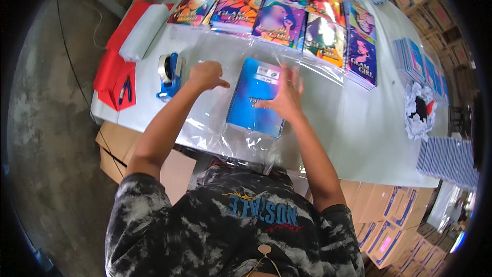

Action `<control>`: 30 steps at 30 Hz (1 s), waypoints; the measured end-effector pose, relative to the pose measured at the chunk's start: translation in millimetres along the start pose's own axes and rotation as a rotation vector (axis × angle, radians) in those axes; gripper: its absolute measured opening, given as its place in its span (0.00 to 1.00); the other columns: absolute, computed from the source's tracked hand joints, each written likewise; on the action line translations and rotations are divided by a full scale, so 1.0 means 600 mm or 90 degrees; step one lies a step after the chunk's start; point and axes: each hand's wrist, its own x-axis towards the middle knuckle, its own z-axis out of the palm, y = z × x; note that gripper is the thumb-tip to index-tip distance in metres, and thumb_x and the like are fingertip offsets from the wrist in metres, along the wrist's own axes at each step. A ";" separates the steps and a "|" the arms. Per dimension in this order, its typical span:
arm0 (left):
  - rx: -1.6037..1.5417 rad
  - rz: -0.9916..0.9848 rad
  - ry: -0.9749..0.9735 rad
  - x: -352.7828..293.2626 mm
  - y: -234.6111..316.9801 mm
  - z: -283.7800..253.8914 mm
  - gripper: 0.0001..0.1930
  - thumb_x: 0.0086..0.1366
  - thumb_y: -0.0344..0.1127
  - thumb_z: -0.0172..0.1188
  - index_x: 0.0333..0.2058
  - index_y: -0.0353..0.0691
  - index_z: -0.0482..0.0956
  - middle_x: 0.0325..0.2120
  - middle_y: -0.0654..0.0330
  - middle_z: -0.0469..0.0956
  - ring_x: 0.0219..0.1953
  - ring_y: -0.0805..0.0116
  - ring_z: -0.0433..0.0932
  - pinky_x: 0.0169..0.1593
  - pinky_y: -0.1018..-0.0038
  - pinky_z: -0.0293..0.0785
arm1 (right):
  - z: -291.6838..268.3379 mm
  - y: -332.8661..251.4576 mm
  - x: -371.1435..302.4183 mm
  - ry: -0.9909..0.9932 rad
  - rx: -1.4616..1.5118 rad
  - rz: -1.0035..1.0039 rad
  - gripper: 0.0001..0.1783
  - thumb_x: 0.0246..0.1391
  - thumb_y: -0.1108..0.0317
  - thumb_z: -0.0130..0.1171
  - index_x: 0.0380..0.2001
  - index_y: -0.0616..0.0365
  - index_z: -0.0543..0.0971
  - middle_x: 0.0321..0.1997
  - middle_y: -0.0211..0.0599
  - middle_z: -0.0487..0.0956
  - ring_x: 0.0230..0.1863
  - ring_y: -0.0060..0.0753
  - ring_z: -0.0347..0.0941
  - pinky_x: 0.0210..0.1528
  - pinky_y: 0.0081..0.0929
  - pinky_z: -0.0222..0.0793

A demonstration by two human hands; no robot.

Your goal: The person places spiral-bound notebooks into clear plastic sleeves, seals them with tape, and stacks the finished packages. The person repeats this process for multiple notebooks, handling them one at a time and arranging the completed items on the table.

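Note:
A blue spiral notebook (251, 90), with a white barcode label near its top, lies face down on clear plastic film (205, 123). My right hand (288, 95) rests over the notebook's right side, fingers stretched out and thumb spread across the cover. To the left of the notebook, above the film, my left hand (206, 76) is closed, its fingers curled and its thumb sticking out to the right. Whatever those curled fingers may hold is hidden. A blue tape dispenser (171, 78) with a roll of tape stands just left of that hand.
Stacks of colourful spiral notebooks (279, 23) line the far side of the white table (328, 138). At the left lie red material (115, 79), a white roll (143, 33) and pens (125, 90). More notebook stacks (446, 159) and crumpled paper (420, 110) sit right. Cardboard boxes (389, 225) stand below.

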 end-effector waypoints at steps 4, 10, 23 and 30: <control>-0.432 0.116 0.112 0.041 0.035 0.160 0.45 0.57 0.65 0.51 0.58 0.29 0.60 0.56 0.37 0.60 0.60 0.47 0.58 0.64 0.62 0.49 | 0.056 0.085 -0.026 0.045 0.106 0.237 0.60 0.42 0.35 0.58 0.64 0.64 0.42 0.68 0.60 0.42 0.70 0.55 0.29 0.66 0.53 0.20; -0.919 0.302 0.362 -0.103 0.108 0.095 0.37 0.62 0.53 0.51 0.60 0.32 0.55 0.56 0.47 0.61 0.60 0.59 0.58 0.63 0.66 0.50 | -0.054 -0.034 -0.058 0.144 0.737 -0.036 0.48 0.45 0.52 0.65 0.61 0.58 0.48 0.56 0.43 0.61 0.58 0.37 0.58 0.61 0.35 0.51; -0.618 0.253 0.715 -0.118 0.120 0.050 0.10 0.65 0.29 0.49 0.41 0.33 0.77 0.41 0.51 0.78 0.49 0.60 0.74 0.53 0.70 0.66 | -0.091 -0.100 -0.022 0.405 0.471 -0.045 0.10 0.57 0.70 0.54 0.35 0.65 0.80 0.30 0.29 0.74 0.34 0.21 0.67 0.38 0.19 0.63; -0.666 0.265 0.903 -0.104 0.134 0.019 0.07 0.63 0.26 0.52 0.35 0.33 0.78 0.26 0.57 0.77 0.27 0.71 0.72 0.33 0.79 0.67 | -0.118 -0.119 -0.021 0.509 0.366 -0.156 0.03 0.50 0.78 0.58 0.30 0.64 0.79 0.27 0.38 0.77 0.28 0.32 0.72 0.31 0.24 0.66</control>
